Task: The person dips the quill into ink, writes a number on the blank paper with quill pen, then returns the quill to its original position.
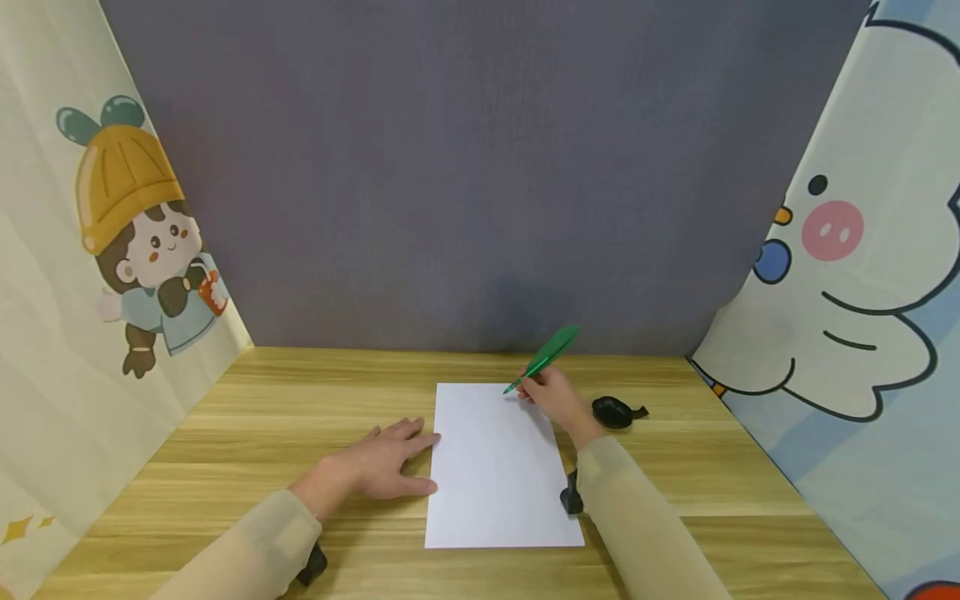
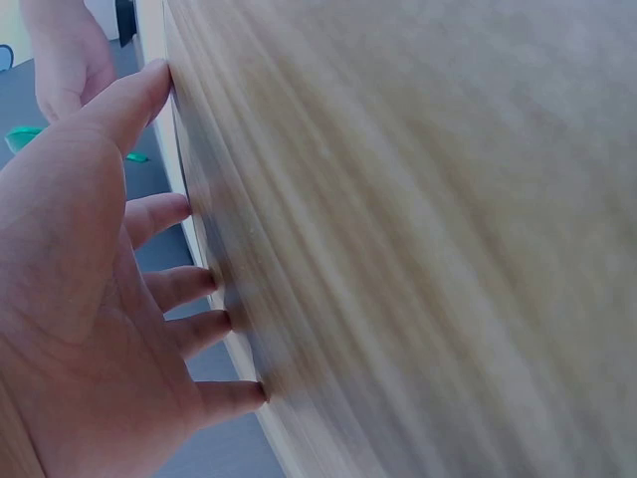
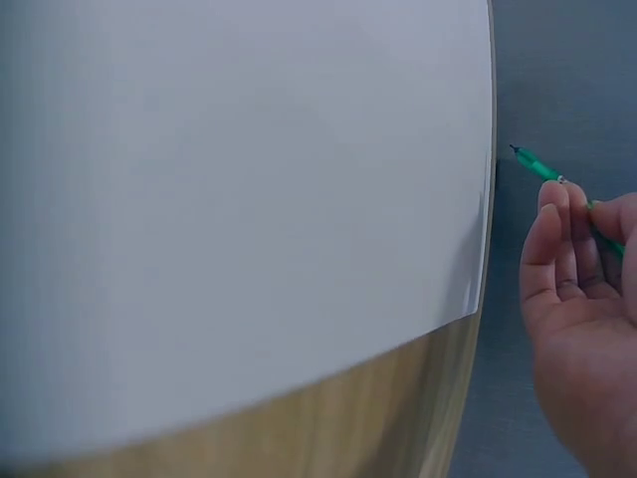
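Observation:
A blank white sheet of paper (image 1: 495,475) lies on the wooden table. My right hand (image 1: 553,398) pinches a green feather-shaped pen (image 1: 552,350) near its lower end, over the sheet's far right part. The pen's feather end points up and to the right; its dark tip, seen in the right wrist view, stands out against the grey backdrop, off the paper. With fingers spread, my left hand (image 1: 386,462) rests on the table at the sheet's left side, thumb and index fingertips right at the paper's edge. In the left wrist view, the fingertips (image 2: 249,394) meet the wood.
Right of the sheet sits a black rounded object (image 1: 612,412) with a short tail. The wooden table (image 1: 360,521) ends at a grey backdrop (image 1: 450,183). Cartoon-printed curtains hang on the left (image 1: 45,275) and right (image 1: 892,350). Black straps or mounts show under both wrists.

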Tool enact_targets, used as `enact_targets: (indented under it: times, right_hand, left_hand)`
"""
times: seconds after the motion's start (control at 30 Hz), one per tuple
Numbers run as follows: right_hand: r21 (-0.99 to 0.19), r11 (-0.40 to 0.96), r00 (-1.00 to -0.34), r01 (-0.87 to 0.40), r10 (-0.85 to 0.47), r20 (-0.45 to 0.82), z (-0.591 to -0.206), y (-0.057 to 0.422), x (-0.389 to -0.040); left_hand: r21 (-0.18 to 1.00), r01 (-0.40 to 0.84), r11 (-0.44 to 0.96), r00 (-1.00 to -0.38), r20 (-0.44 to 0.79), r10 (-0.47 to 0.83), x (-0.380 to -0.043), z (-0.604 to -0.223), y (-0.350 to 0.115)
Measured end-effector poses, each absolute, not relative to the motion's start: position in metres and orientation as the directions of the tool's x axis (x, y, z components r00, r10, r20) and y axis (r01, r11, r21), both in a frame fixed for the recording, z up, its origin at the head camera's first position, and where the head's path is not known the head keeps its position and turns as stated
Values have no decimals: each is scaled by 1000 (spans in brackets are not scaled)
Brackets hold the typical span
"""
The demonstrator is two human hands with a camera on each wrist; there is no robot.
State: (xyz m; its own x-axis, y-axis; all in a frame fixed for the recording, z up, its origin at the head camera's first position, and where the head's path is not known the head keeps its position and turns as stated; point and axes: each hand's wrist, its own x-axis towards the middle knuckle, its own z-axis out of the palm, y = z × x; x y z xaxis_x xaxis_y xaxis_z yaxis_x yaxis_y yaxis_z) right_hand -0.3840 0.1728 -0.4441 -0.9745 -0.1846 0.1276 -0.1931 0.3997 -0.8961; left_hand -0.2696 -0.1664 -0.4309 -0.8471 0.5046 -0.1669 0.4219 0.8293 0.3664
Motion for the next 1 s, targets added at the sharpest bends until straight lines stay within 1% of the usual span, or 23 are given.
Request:
enact_targets:
  times: [0.3, 0.57, 1.0]
  right_hand:
    - [-891, 413, -977, -189, -174, 127, -445, 174, -388]
    - [-901, 397, -980, -176, -160, 120, -442, 171, -389]
    - [-883, 443, -986, -154, -128, 108, -443, 163, -392]
  left_hand:
    - [369, 426, 826, -845, -164, 509, -270, -430, -166]
    - [364, 430, 826, -844, -163, 511, -270, -430, -167]
    - [363, 432, 826, -844, -160, 512, -271, -431, -167]
